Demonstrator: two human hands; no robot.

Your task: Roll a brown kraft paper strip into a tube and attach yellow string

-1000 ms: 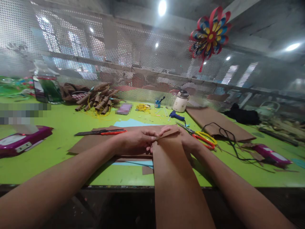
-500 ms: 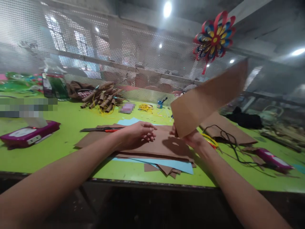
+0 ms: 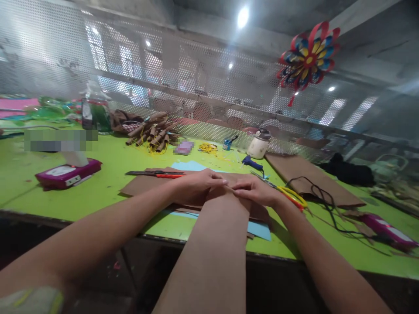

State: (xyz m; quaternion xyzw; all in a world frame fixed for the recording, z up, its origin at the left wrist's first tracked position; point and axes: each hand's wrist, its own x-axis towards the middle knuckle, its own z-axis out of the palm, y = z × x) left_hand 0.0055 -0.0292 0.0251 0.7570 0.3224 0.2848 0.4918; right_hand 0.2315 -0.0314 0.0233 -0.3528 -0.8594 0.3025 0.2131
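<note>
A long strip of brown paper (image 3: pixel 216 248) runs from the stacked sheets toward me and over the table's front edge. My left hand (image 3: pixel 206 183) pinches the left side of its far end. At the right side of that same end, the fingers of my right hand (image 3: pixel 253 190) are closed on the paper, close to the left. Under both hands lies a stack of brown paper sheets (image 3: pixel 135 186) with light blue paper (image 3: pixel 260 230) showing below. A black and red cutter (image 3: pixel 163 174) rests behind my left hand. Scissors (image 3: pixel 294 195) with yellow and orange handles lie beside my right wrist.
A blue glue gun (image 3: pixel 252 163) and a pale jug (image 3: pixel 259 144) stand behind. Rolled brown paper tubes (image 3: pixel 153 133) are heaped back left. Purple power strips (image 3: pixel 70 174) sit at both sides, with a black cord on the right. A folded brown sheet (image 3: pixel 314 183) lies right.
The brown paper strip, held up in my right hand before, has swung down toward me. My left hand, empty before, has moved right and now grips its far end too.
</note>
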